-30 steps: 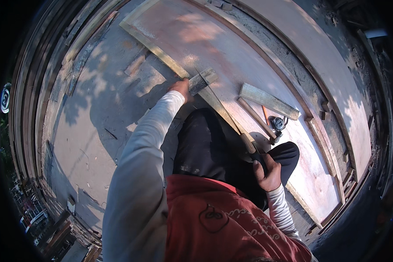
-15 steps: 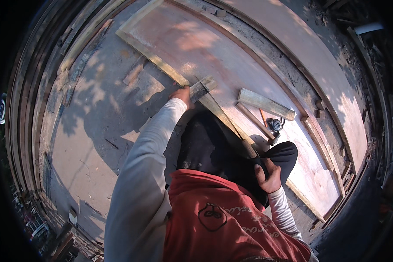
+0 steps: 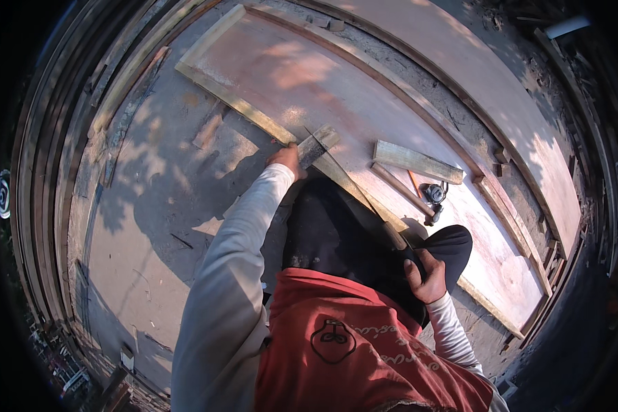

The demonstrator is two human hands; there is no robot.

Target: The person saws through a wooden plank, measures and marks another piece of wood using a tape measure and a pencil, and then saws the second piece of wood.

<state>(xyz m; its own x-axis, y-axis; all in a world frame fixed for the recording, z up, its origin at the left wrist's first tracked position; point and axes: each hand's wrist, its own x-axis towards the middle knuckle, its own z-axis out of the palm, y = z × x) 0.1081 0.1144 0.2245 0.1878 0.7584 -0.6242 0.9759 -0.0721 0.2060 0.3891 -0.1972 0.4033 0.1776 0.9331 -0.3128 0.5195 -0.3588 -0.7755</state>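
Observation:
My left hand [image 3: 286,159] is closed around a short weathered wood block [image 3: 318,145], which lies across the edge of a framed wooden panel [image 3: 275,62]. A handsaw [image 3: 357,189] rests its thin blade diagonally over that block. Its tip points away from me, and its handle comes back toward my right thigh. My right hand [image 3: 427,276] is closed on the dark end of the saw handle, beside my knee. Whether the blade has cut into the wood cannot be made out.
On the panel lie a second wood offcut [image 3: 419,162], a hammer [image 3: 402,188], a thin orange stick [image 3: 415,184] and a small dark round tool [image 3: 434,193]. Another large panel [image 3: 522,130] is beyond. Long stacked boards [image 3: 55,172] line the left, and a wood scrap [image 3: 208,130] lies on the ground.
The saw and my right hand have shifted slightly back toward me. My left hand keeps its hold on the wood block. The whole view has moved a little.

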